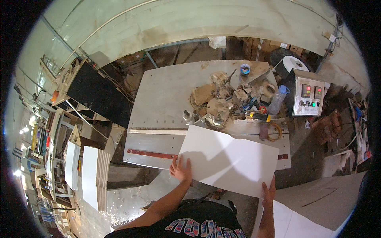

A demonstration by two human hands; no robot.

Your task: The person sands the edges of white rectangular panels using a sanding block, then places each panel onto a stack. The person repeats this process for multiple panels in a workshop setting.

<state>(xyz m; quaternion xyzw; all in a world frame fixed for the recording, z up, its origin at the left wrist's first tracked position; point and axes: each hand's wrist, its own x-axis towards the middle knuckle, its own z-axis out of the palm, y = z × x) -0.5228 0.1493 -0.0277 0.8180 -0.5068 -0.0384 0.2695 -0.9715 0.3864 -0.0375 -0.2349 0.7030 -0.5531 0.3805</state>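
A white rectangular panel point(230, 160) is held tilted in front of me, its far side over the front of a grey metal worktable point(158, 95). My left hand point(181, 169) grips the panel's near left corner, fingers on its upper face. At the near right corner my right hand point(268, 190) has hold of the same panel, thumb and fingers at the edge. Beyond the panel's far edge stands a dusty edge-trimming machine point(216, 111) on the table. The undersides of both grips are hidden.
Tools, a yellow-and-black knife point(260, 116), a clear bottle point(276, 101) and a tape ring point(274, 131) crowd the table's right side. A control box point(307, 95) stands at right. Stacked white panels point(91, 178) are at left; more white boards point(299, 222) lie at lower right.
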